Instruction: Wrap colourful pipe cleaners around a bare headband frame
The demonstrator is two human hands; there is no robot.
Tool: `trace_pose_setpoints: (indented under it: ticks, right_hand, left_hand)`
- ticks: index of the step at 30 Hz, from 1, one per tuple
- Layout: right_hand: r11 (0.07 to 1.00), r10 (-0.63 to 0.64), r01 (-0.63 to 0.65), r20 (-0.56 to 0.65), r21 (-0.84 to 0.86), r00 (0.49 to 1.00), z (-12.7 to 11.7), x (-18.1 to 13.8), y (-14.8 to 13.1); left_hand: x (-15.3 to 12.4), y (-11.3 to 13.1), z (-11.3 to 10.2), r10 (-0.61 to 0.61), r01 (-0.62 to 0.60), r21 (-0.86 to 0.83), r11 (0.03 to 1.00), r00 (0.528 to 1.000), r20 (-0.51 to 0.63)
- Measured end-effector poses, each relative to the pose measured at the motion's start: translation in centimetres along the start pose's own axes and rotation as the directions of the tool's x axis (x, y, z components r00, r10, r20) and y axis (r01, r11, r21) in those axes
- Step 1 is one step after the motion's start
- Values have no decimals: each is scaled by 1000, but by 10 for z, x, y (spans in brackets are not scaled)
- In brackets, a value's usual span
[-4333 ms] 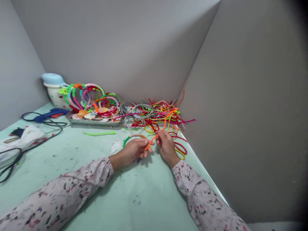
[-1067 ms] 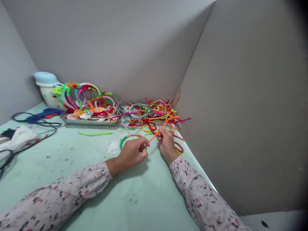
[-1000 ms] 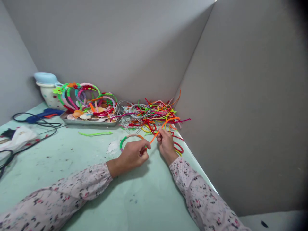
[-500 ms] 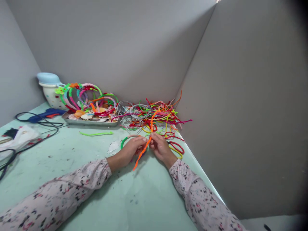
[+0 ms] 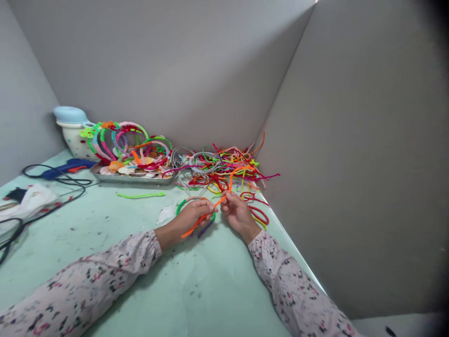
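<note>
My left hand (image 5: 187,219) is closed on a hoop (image 5: 182,204) wrapped partly in green and orange fuzzy wire, resting on the pale green table (image 5: 140,262). An orange pipe cleaner (image 5: 205,216) crosses my left fingers, its free end pointing down-left. My right hand (image 5: 238,215) pinches the same orange pipe cleaner a little further up, beside the hoop. A short purple piece (image 5: 205,229) pokes out under my left hand.
A tangled pile of coloured pipe cleaners (image 5: 231,171) and bare metal hoops (image 5: 191,161) lies in the corner. A metal tray (image 5: 133,177) holds finished wrapped hoops (image 5: 122,142). A loose green pipe cleaner (image 5: 140,194), blue glue gun (image 5: 66,167), black cables (image 5: 52,187) and a white-and-blue container (image 5: 73,131) lie left.
The orange pipe cleaner's free end has swung from up-right to down-left across my left hand. Both hands have drawn closer together at the hoop.
</note>
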State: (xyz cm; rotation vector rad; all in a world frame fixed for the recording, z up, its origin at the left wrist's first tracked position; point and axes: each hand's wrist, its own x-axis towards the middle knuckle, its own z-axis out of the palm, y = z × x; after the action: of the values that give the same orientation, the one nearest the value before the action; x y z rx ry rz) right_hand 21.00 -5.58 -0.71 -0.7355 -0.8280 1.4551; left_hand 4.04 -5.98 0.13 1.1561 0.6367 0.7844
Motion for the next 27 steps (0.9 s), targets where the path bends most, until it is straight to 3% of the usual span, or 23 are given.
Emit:
trace_pose_setpoints:
  ticks: [15,22,24,27]
  right_hand:
    - [957,-177,151,-87,-247,980,-1,4,2]
    - [827,-312,211,-114,-521,943,2,1,-1]
    - [831,-297,198,-113,-520,948,1,1,-1]
    - [876,-206,151,-71,-459,976,0,2,0]
  left_hand:
    - [0,5,4,102,-77,185,980,986,-130]
    - [3,-4,3,176,-126,339,932,977,-122]
    - [2,-6,4,195,-134,386,913,973,-124]
    - [-1,-5,6,89,-65,322,945,994,-60]
